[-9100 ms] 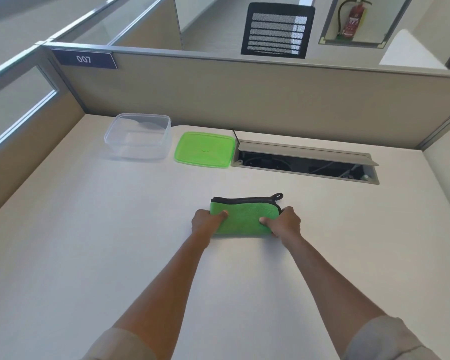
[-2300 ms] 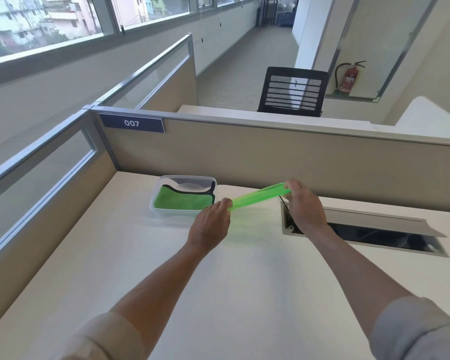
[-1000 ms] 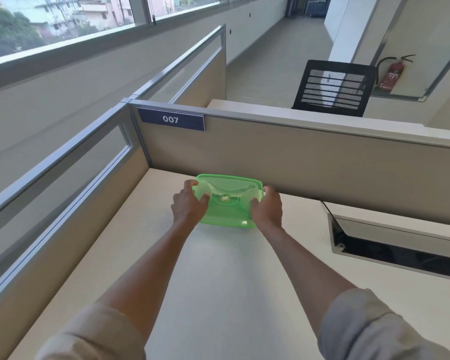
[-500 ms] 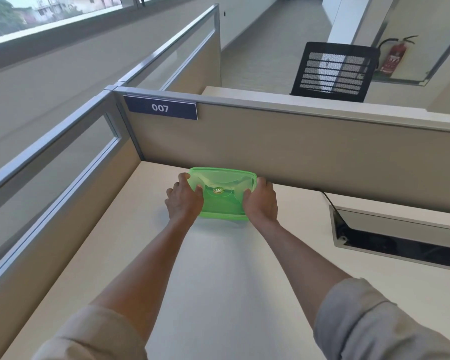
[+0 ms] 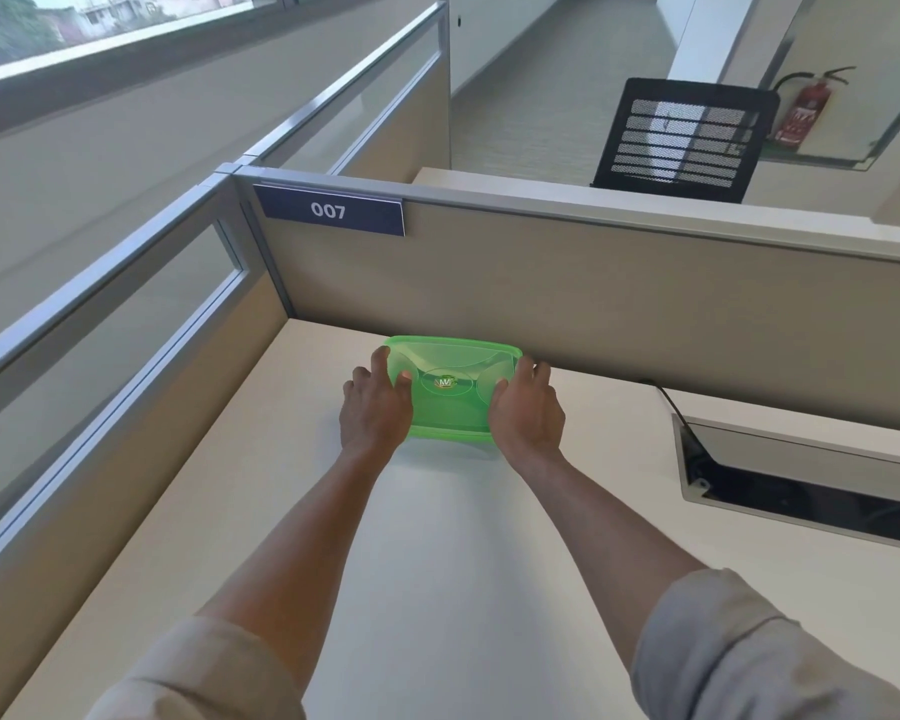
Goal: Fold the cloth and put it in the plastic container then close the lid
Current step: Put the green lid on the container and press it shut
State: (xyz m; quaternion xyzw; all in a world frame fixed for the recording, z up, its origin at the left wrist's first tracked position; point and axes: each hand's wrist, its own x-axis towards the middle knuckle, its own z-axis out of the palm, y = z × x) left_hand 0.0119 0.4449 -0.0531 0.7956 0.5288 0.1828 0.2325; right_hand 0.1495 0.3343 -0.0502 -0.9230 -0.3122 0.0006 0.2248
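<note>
Green lid (image 5: 450,387) sits flat on top of the plastic container (image 5: 453,436), far end of the desk (image 5: 437,563), just below the partition (image 5: 593,298) with the 007 plate (image 5: 328,210). Left hand (image 5: 372,413) cups the lid's left edge, thumb on top; right hand (image 5: 528,413) cups the right edge likewise. Both clasp the box. Cloth likely inside; the tinted lid hides it. Cable hatch (image 5: 801,480) well to the right.

Item, as I see it: translucent green plastic lid (image 5: 450,392) on the container, on the pale desk (image 5: 437,563), against the beige partition panel (image 5: 593,304); my left hand (image 5: 374,414) left of it, right hand (image 5: 528,418) right; rectangular cable hatch (image 5: 801,485) far right.
</note>
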